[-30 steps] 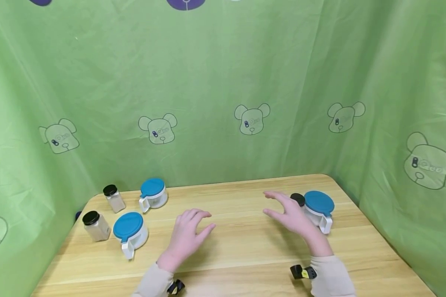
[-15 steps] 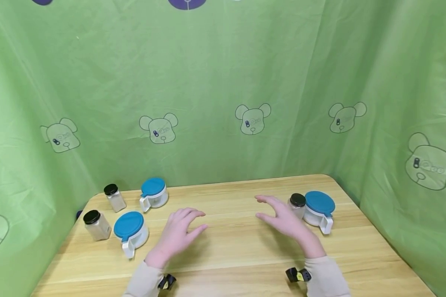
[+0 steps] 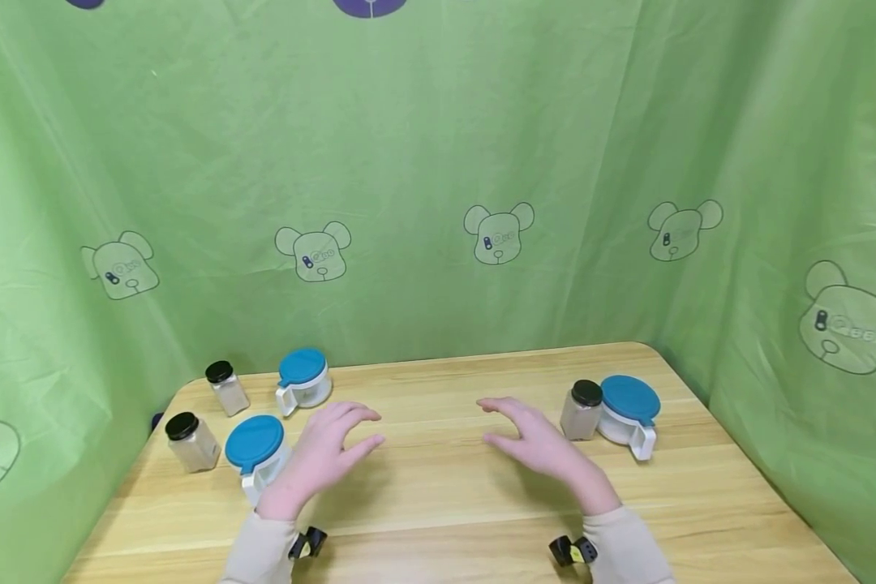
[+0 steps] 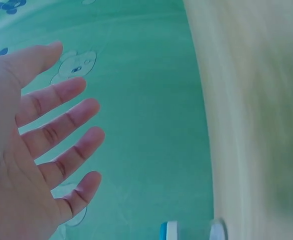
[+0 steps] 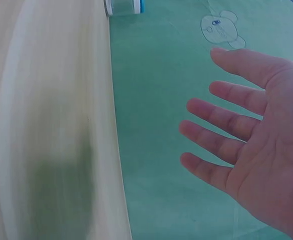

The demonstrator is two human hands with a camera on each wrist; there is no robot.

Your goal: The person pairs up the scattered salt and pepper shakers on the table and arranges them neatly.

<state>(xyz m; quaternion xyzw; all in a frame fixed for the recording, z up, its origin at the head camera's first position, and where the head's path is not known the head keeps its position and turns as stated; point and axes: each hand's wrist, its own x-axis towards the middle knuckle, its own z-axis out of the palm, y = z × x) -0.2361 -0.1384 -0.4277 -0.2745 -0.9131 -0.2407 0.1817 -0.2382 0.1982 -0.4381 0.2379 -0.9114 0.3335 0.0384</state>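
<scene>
My left hand (image 3: 321,454) hovers over the table with fingers spread and nothing held; its wrist side partly hides a blue-lidded white-handled jar (image 3: 254,444). Fingers apart and palm bare, the left hand (image 4: 31,140) also fills one side of the left wrist view. My right hand (image 3: 536,442) is likewise held above the table, loosely spread, holding nothing. Nearest to it stands a small clear jar with a black lid (image 3: 581,410), beside another blue-lidded jar (image 3: 629,412). In the right wrist view the right hand (image 5: 256,130) shows an empty palm.
At the left stand two black-lidded jars, one nearer (image 3: 192,443) and one farther back (image 3: 227,388). A third blue-lidded jar (image 3: 303,379) sits near the back edge. The wooden table (image 3: 438,495) is surrounded by a green curtain (image 3: 409,308) with bear prints.
Both hands have moved left in the head view, the left one toward the nearer blue-lidded jar. The right hand has uncovered the black-lidded jar. No jar has moved.
</scene>
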